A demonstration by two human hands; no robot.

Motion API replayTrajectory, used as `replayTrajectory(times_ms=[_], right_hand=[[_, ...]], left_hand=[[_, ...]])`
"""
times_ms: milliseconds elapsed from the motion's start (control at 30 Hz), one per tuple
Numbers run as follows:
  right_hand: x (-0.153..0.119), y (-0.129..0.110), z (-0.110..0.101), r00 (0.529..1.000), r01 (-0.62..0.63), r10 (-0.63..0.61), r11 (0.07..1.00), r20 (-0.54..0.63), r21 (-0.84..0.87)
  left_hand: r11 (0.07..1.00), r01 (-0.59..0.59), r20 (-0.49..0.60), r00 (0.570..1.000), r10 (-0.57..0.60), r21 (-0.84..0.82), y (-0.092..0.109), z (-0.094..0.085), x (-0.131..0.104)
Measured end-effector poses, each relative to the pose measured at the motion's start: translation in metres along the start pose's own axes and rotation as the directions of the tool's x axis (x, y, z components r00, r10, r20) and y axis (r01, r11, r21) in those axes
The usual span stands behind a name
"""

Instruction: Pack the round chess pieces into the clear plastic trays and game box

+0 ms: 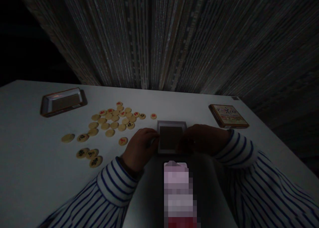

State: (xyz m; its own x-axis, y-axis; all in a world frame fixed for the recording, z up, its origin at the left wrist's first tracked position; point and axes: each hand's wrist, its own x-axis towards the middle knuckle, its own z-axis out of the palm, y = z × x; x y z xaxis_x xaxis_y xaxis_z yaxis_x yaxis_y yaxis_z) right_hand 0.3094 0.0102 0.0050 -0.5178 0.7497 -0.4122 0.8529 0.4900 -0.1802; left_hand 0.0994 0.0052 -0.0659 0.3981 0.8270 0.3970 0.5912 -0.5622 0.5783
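Observation:
A small open box (171,135) with pale walls and a brown bottom lies between my hands. My left hand (142,148) has its fingers curled in and pinches the box's left wall. On the other side my right hand (199,139) grips the right wall; deep shadow blurs its fingers. To the left of the box spread many round wooden Chinese chess pieces (114,125), some face down, some with red or black characters. A red-marked piece (123,141) lies near my left hand.
An open tray-like box part (46,109) rests at the table's left rear. A box with a printed top (230,115) lies at the right. Below my hands is a lit phone (176,178), its screen pixelated. A striped curtain-like surface (154,38) rises behind the white table (37,161).

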Motion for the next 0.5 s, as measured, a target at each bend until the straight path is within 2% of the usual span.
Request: replayTrajectory(times_ms=[367,500], right_hand=[[0.0003,-0.0071,-0.0018,0.996,0.092,-0.093,0.993,0.000,0.075],[0.0003,-0.0078,-0.0010,0.997,0.077,-0.077,0.995,-0.005,0.057]], left_hand=[[1.000,0.001,-0.001,1.000,-0.001,-0.010,0.0007,-0.0007,0.0004],[1.000,0.009,0.005,1.000,-0.009,-0.016,-0.0004,0.0002,0.0003]])
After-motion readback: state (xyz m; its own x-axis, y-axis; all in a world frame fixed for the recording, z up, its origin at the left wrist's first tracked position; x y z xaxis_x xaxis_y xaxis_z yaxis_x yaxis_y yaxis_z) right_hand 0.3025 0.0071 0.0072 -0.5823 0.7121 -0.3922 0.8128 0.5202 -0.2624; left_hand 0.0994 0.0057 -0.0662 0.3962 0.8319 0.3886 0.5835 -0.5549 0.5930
